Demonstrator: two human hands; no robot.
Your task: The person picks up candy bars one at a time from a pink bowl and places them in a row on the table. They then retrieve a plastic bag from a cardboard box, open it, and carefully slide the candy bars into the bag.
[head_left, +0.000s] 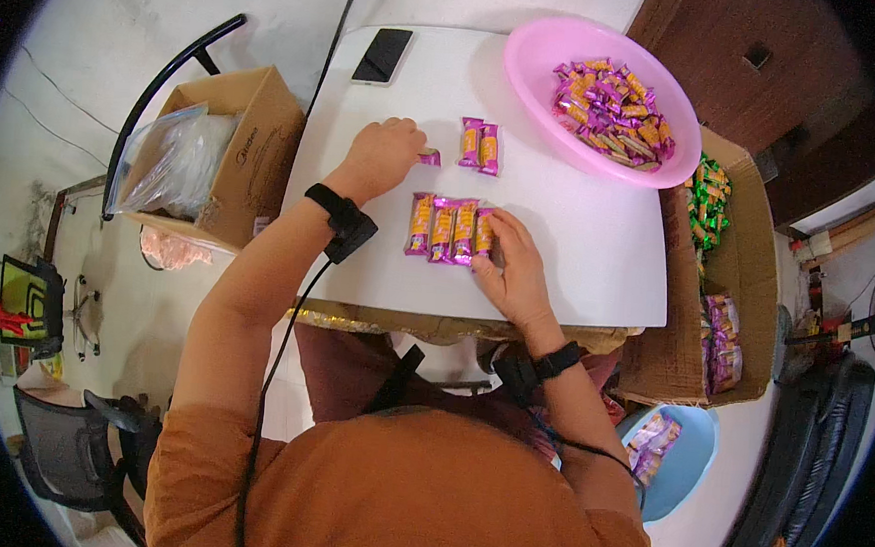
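My left hand (386, 157) is over the white tabletop with its fingers closed around a small purple wrapped snack (431, 156); only one end of the wrapper shows. Nearer to me, several purple-and-orange wrapped snacks (442, 230) lie side by side in a row. At the row's right end, the thumb and fingers of my right hand (514, 267) grip the last snack (484, 231) at its two ends. Beyond the row, two more wrapped snacks (480, 146) lie against each other, to the right of my left hand.
A pink plastic basin (528, 76) of loose wrapped snacks stands at the table's far right. A smartphone (382, 56) lies far left. Cardboard boxes flank the table: one (260, 157) holds clear plastic bags, the other (744, 292) green and purple packs. A blue tub (684, 477) is below right.
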